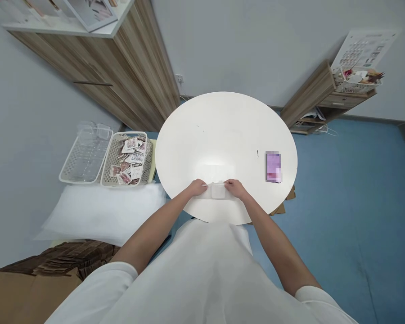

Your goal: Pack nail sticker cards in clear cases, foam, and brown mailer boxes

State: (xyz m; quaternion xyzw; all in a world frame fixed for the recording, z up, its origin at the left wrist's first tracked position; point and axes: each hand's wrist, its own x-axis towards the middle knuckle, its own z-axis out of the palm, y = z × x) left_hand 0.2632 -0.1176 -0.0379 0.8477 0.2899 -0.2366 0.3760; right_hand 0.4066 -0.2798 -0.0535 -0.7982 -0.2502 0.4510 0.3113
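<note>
Between both hands [198, 187] [234, 188], a clear container [218, 191]

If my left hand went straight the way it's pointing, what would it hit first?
Beyond the translucent film it seems to pinch, your left hand would probably meet the small clear box first, before your right hand, though depth is unclear.

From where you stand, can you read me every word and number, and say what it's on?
No words or numbers are readable.
White printed board at right: too small.
Red and white packets in the white plastic basket: too small.
Purple rectangular item on the round white table: blurred.
Pale framed picture, top left: too small.
</note>
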